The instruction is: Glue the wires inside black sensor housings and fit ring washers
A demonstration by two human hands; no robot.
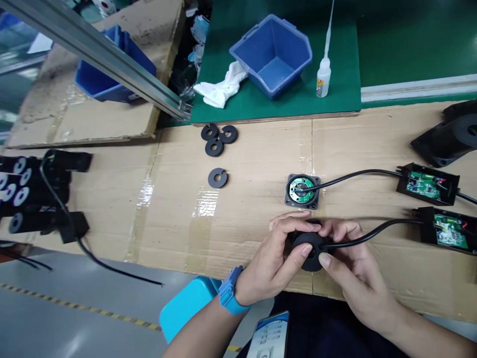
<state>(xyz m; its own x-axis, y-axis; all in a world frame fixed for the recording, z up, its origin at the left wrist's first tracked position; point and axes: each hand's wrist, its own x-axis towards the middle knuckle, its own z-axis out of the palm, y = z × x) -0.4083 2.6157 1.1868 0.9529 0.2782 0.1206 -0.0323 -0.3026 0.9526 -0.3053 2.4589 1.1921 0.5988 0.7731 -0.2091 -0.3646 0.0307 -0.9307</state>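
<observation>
A black slotted ring [313, 262] is gripped between my two hands, over a part mostly hidden by it and by my fingers. My left hand [274, 261] presses the ring with its thumb, fingers curled over the far side. From the other side, my right hand [354, 268] pinches it by the cable. That black cable [376, 231] runs from the ring to a black box [450, 231] with an open green circuit board. Just beyond my hands lies a square black housing [302, 191] holding a round green board, wired to a second open box [428, 184].
Several loose black rings [217, 178] lie left of centre. Black cylindrical units [26, 194] are stacked at far left, and a black motor-like housing [452, 132] sits at far right. Behind are a blue bin [274, 52], a white cloth [221, 89] and a nozzle bottle [323, 78].
</observation>
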